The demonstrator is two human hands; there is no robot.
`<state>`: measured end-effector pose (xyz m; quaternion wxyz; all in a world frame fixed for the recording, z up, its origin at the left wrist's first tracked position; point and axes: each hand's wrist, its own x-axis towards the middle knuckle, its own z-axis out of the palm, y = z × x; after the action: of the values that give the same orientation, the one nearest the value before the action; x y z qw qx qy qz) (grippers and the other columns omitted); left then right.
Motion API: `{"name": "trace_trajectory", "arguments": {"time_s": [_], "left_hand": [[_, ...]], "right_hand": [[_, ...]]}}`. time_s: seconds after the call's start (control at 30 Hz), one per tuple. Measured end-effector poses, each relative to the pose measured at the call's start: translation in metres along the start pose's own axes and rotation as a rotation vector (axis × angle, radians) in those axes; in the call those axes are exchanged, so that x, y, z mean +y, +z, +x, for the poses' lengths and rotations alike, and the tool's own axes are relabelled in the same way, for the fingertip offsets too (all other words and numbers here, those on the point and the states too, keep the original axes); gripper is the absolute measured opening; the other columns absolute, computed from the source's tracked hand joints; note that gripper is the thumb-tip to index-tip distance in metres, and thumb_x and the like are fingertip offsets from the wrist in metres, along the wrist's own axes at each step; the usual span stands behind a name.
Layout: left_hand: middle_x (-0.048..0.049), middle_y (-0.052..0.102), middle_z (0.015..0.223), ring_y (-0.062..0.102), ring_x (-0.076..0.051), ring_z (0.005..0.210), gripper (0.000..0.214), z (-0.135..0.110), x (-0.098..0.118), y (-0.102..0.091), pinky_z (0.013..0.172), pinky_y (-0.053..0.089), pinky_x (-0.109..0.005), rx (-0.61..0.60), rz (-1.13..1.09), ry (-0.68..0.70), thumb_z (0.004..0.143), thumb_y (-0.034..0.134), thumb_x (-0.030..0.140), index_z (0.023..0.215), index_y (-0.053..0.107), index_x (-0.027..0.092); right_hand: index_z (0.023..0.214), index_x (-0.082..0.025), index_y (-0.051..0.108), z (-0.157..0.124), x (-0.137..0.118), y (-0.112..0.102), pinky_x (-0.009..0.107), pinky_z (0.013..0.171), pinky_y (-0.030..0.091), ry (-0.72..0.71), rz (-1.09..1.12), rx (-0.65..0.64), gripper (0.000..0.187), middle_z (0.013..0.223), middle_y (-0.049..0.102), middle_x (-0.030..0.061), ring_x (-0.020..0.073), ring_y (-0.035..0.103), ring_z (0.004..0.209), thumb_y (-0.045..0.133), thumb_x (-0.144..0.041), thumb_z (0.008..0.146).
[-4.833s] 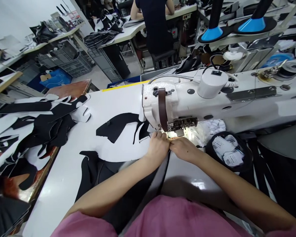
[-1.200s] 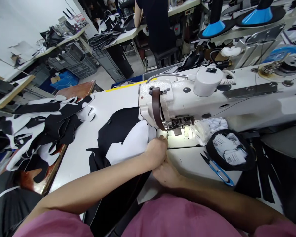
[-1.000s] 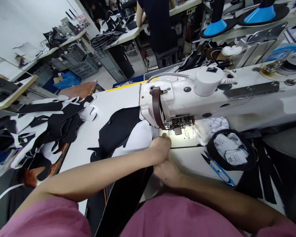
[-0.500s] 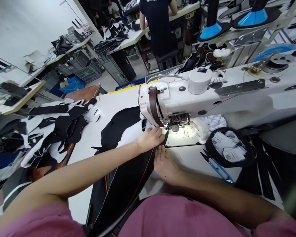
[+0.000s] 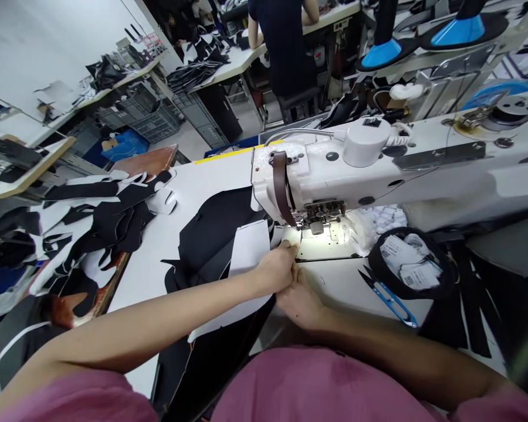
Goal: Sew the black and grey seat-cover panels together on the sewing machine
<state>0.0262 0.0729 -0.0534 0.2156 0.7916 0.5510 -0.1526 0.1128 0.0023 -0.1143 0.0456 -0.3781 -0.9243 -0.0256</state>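
Just in front of the needle area of a white sewing machine (image 5: 321,176), my hands meet with their fingers touching. My left hand (image 5: 276,268) is closed in a pinch on the edge of a black fabric piece (image 5: 215,228). Part of that fabric is folded over, so its white underside (image 5: 250,243) faces up beneath my left wrist. Against it, my right hand (image 5: 300,300) is closed too, its fingertips pressed at the same edge. The exact grip of both is partly hidden by the knuckles. The fabric runs left across the table and down toward my lap.
Blue-handled thread snips (image 5: 391,302) lie right of my hands, beside a round black holder (image 5: 378,275) of white labels. Cut black and white pieces (image 5: 114,217) are piled at the left. Blue-based thread cones (image 5: 381,54) stand at the back right. A co-worker (image 5: 281,47) sits beyond.
The fabric beneath my left arm has been folded so its white side shows. My left fingers have drawn down to my right hand, whose flat fingers have curled in.
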Motion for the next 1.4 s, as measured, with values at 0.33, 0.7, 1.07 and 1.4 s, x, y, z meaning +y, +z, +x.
{"name": "trace_trajectory", "arguments": {"time_s": [0.33,0.7,1.07,1.4], "left_hand": [[-0.0119,0.061,0.111,0.067,-0.024,0.090,0.056,0.014,0.006,-0.004,0.074,0.055,-0.034,-0.009,0.136,-0.039,0.080,0.053,0.015,0.134,0.040,0.013],[-0.0176,0.067,0.102,0.066,-0.028,0.097,0.033,0.026,0.021,-0.026,0.080,0.053,-0.035,-0.116,0.192,-0.114,0.084,0.051,0.013,0.116,0.053,0.008],[-0.0099,0.063,0.106,0.066,-0.023,0.090,0.043,0.014,0.011,-0.012,0.077,0.052,-0.033,-0.005,0.079,-0.082,0.084,0.047,0.018,0.127,0.048,0.017],[-0.0141,0.061,0.114,0.064,-0.028,0.100,0.045,0.014,0.009,-0.027,0.082,0.051,-0.036,-0.139,0.154,-0.070,0.083,0.052,0.020,0.127,0.046,0.016]], "right_hand": [[0.108,0.006,0.067,-0.003,0.007,-0.013,0.051,0.084,0.055,-0.029,-0.027,-0.021,0.032,0.108,0.064,0.0334,0.0379,0.066,0.102,0.054,-0.007,0.083],[0.110,0.008,0.066,-0.003,0.027,-0.008,0.050,0.086,0.054,0.050,-0.068,0.004,0.034,0.110,0.063,0.0339,0.0387,0.065,0.102,0.053,-0.004,0.080],[0.112,0.002,0.067,-0.005,0.024,-0.010,0.049,0.089,0.052,0.056,-0.107,0.016,0.036,0.110,0.067,0.0274,0.0348,0.066,0.100,0.054,-0.004,0.079],[0.109,0.009,0.066,-0.001,0.031,0.000,0.047,0.084,0.054,0.065,-0.095,0.102,0.035,0.110,0.062,0.0362,0.0389,0.065,0.102,0.056,-0.007,0.080]]}}
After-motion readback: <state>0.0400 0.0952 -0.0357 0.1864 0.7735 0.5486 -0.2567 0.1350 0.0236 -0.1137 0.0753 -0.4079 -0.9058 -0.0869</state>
